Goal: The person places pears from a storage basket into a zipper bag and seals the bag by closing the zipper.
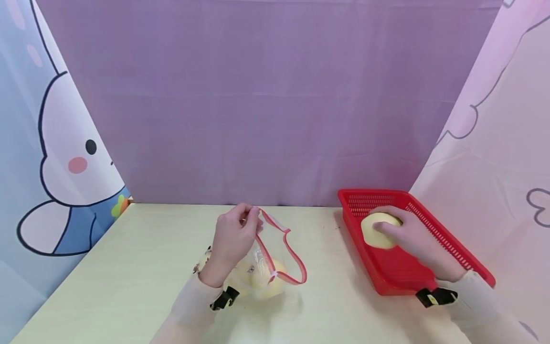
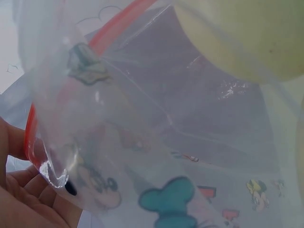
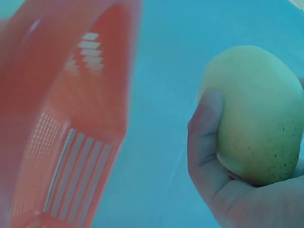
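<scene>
The pale yellow fruit is in your right-hand grip, over the red basket as the head view shows it; how high it hangs is hard to judge. Your thumb lies across one side and your fingers curl round the other, mostly hidden behind the fruit; the right wrist view cuts them off at its edge but shows dark specks on the skin. Your right forearm reaches in over the basket's near end, hiding part of its rim.

Your left-hand grip pinches the clear bag at its red-trimmed mouth, wrist raised and knuckles up, fingertips partly tucked from sight. More yellow fruit sits inside the bag, low by the counter; your wrist, the film and its cartoon prints cover too much for a sure count. The left wrist view is filled by hazy film, one fruit cropped at its top corner. Behind the counter hangs a purple cloth.
</scene>
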The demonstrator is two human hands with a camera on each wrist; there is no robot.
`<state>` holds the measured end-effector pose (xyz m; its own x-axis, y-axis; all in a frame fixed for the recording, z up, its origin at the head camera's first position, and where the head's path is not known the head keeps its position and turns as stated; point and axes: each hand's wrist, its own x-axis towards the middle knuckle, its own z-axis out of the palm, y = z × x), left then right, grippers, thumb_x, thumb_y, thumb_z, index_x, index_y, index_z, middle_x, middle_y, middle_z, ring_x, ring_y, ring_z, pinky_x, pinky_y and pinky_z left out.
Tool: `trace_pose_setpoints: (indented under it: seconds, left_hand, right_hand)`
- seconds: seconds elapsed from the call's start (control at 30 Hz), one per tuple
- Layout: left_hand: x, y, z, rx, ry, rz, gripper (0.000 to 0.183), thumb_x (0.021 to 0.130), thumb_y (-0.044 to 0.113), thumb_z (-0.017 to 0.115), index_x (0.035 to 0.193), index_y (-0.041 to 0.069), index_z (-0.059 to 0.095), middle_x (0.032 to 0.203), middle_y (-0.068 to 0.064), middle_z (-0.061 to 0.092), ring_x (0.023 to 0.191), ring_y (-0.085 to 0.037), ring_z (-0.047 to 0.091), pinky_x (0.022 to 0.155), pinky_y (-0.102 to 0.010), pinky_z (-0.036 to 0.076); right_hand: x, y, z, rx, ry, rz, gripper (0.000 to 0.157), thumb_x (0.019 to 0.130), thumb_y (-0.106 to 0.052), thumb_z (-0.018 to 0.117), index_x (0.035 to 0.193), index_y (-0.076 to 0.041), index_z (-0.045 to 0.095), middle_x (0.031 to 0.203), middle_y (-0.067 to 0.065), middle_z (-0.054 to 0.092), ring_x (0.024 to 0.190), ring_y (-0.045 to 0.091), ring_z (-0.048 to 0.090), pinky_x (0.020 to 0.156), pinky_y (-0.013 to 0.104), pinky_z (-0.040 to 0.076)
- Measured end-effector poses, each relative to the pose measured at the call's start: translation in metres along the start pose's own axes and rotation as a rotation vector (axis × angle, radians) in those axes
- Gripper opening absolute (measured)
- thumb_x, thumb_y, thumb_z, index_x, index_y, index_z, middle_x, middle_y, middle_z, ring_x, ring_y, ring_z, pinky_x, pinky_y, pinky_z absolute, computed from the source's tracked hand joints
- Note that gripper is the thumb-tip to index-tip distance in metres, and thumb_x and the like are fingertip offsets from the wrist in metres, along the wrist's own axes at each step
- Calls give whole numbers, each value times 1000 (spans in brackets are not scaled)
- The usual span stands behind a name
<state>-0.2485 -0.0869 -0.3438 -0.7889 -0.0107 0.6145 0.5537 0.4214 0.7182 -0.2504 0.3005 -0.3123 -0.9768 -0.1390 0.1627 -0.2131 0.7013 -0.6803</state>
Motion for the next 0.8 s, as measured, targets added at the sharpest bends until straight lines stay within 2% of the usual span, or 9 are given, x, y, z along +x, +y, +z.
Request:
trace_pose_setpoints:
  seconds: [0.23,0.53,0.7,0.8]
  left_hand:
    - [0,1,0,-2,7,6,17,103,12,60,93,2,69,74,-3,70,66,-12,67,56,-27,51]
    - [0,1,0,3,11,11,17,103,12,60,93,3,69,73,-3,70,66,-12,67,56,-27,51]
    - [0,1,0,2,12,13,16,103,12,60,92,3,69,73,-2,70,66,-12,67,56,-27,51]
    - [0,1,-1,3,10,17,16,102,11,60,92,3,69,73,-2,70,66,-12,67,56,-27,51]
  right_hand:
    - [-6,-20,14,66,29,-88,46,93,-27,73,135,-12,60,121,13,60,102,31,56,72,37,56]
    - [-11,-44,33,126,92,-196,41,94,-20,74,132,-13,62,122,9,62,104,27,55,75,33,55]
    - [-12,-52,47,194,90,-265,35,95,-15,71,130,-14,65,123,5,67,105,23,59,76,31,57]
    - [-14,-57,55,222,65,-263,38,95,-17,72,131,-14,63,123,8,65,103,27,59,72,34,59]
